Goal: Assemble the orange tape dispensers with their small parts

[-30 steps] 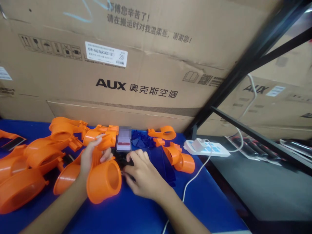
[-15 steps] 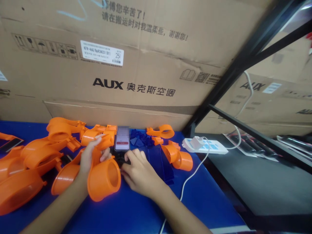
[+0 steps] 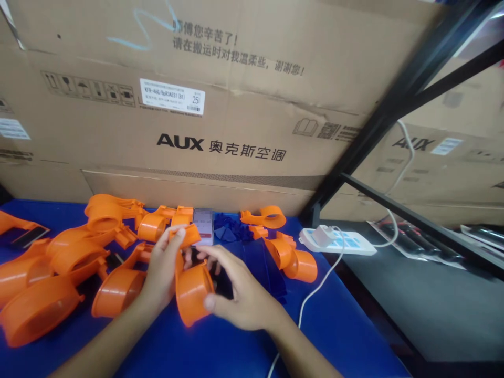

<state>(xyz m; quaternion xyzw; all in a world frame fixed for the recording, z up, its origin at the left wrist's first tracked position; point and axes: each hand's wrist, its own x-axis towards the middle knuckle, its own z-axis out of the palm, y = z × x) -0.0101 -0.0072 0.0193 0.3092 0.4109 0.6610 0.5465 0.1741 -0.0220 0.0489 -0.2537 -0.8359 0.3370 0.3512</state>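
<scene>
My left hand (image 3: 163,268) is closed round the handle of an orange plastic tape dispenser (image 3: 192,299), above the blue tabletop (image 3: 220,349). The dispenser's round ring hangs low, toward me. My right hand (image 3: 240,291) curls at the ring's right side, thumb on its edge and fingers partly hidden behind it. A phone (image 3: 203,223) with a lit screen stands just beyond the hands. Beside the phone lies a heap of small dark blue pieces (image 3: 230,229), and flat dark blue sheets (image 3: 260,265) lie partly behind my right hand.
Several more orange dispensers (image 3: 43,310) are piled at left, with others (image 3: 301,265) at right. A white power strip (image 3: 338,240) with a plug and cable lies on the right edge. Large cardboard boxes (image 3: 236,115) and a black metal frame (image 3: 366,131) stand behind.
My right hand has left the dark spot before the phone and come to the dispenser's ring. The dispenser has shifted right and turned in my left hand. The view has shifted slightly.
</scene>
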